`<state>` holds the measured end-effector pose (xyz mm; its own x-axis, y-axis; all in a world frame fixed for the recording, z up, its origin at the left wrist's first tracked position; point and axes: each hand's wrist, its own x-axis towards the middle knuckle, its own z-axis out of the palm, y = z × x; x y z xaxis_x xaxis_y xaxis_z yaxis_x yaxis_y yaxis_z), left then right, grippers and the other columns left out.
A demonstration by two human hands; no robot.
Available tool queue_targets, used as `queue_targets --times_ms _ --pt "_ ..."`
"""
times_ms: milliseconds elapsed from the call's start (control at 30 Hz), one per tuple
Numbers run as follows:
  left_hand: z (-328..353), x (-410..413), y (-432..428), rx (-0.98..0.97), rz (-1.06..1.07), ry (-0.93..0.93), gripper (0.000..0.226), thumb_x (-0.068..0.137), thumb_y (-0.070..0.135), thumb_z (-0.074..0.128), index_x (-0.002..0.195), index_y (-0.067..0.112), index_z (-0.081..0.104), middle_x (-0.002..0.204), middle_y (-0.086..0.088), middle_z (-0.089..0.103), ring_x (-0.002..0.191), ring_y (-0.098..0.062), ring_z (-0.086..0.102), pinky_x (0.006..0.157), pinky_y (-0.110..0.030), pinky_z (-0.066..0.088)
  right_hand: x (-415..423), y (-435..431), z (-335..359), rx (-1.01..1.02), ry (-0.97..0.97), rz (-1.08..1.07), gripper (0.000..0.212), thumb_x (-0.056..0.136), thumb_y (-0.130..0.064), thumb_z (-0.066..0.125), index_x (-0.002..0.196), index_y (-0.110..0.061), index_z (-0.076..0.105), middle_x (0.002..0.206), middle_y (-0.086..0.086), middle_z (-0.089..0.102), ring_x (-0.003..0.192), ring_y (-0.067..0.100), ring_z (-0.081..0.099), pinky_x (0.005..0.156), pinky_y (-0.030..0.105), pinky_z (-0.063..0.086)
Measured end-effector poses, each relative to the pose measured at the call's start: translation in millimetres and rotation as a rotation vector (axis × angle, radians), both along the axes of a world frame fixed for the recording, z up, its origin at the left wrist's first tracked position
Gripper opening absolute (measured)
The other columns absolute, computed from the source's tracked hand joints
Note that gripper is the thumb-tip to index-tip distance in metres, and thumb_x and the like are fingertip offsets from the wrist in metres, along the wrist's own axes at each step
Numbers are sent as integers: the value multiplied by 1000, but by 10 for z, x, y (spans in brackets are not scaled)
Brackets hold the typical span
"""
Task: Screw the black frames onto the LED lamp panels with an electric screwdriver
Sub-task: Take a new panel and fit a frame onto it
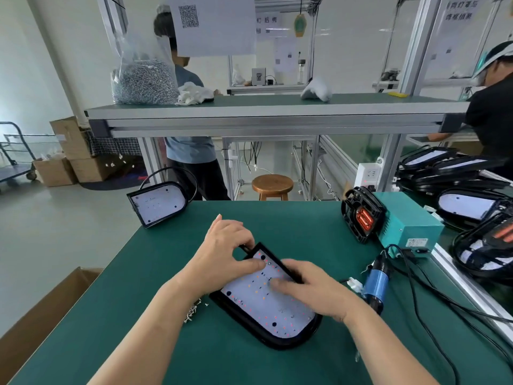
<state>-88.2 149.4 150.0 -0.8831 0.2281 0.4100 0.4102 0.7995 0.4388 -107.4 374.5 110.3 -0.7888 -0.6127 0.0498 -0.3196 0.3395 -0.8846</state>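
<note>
Right up close, from the head cam: left hand (227, 254) grips the far corner of the black frame (277, 341), thumb pressed on the white LED lamp panel (266, 304) sitting inside it. Right hand (308, 287) lies over the panel's right side with fingertips down on it. It's blurry, so I can't tell if it's pinching a screw or just pressing. The lamp sits mid-table, toward the near edge of the green table (277, 218).

Progress-wise I'd say early on this one. The electric screwdriver (376, 284) lies on the table just right of the lamp, nobody holding it. A screw or two look dropped into holes near the far corner, but several dark holes look empty. A little pile of loose screws (193, 312) waits just left of the frame.

Another lamp (158, 204) leans at the far left corner, and a stack of lamps (458, 173) sits off the right edge. Can't say which are finished.
</note>
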Motion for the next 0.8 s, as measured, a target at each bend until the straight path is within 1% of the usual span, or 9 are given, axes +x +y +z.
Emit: queue_targets --times_ms 133,267,367,433,500,567,667,733,800 --pt "-42 -38 86 4 134 32 42 80 46 81 114 22 72 139 1 54 142 -20 33 122 -42 19 78 -108 -100 -214 25 -230 21 102 -19 61 90 -2 55 75 0 42 70 12 38 65 31 33" --pt "-219 81 200 346 362 58 81 77 47 81 147 35 42 149 7 31 139 -12 31 112 -29 30 120 -205 -176 -344 -78 -394 20 103 -21 59 89 -7 57 74 -5 55 70 11 48 65 23 41" --pt "-418 213 309 727 504 -207 79 78 47 80 142 33 37 133 9 45 114 -7 54 90 -25 45 103 -245 -231 -467 -278 -532 17 103 -22 58 102 -6 64 99 7 74 90 23 69 84 36 54" --pt "-617 294 369 814 482 -374 51 83 37 79 124 27 49 115 8 63 98 -5 64 78 -22 49 98 -280 -299 -507 -444 -604 15 101 -18 59 104 -5 66 105 11 76 100 29 72 90 45 56" --pt "-809 360 416 811 457 -451 25 89 21 73 110 22 60 105 4 73 92 -10 70 78 -31 56 130 -325 -388 -453 -510 -642 18 98 -16 61 104 0 66 105 19 75 98 34 72 91 51 55" --pt "-917 411 441 785 454 -494 18 90 13 69 103 24 63 103 3 74 91 -14 71 79 -37 58 173 -318 -489 -258 -369 -698 20 96 -18 63 105 -1 63 109 22 68 94 27 67 90 47 53" --pt "-965 415 435 779 460 -558 16 89 11 69 101 20 64 99 2 75 90 -19 72 81 -42 59 235 -240 -539 20 -70 -690 38 94 -27 65 126 -15 49 129 -2 48 112 12 51 93 26 39" --pt "-973 406 404 783 472 -581 15 88 8 69 99 18 65 97 0 75 89 -21 72 82 -44 59 217 -164 -497 40 -33 -626 55 91 -37 66 139 -24 41 132 -11 39 123 7 43 100 24 35" --pt "-968 376 416 773 484 -596 14 87 6 70 96 16 65 95 -2 75 87 -22 72 80 -43 58 45 11 -380 -55 -39 -652 51 90 -44 67 134 -27 49 128 -14 43 123 5 46 102 25 38"
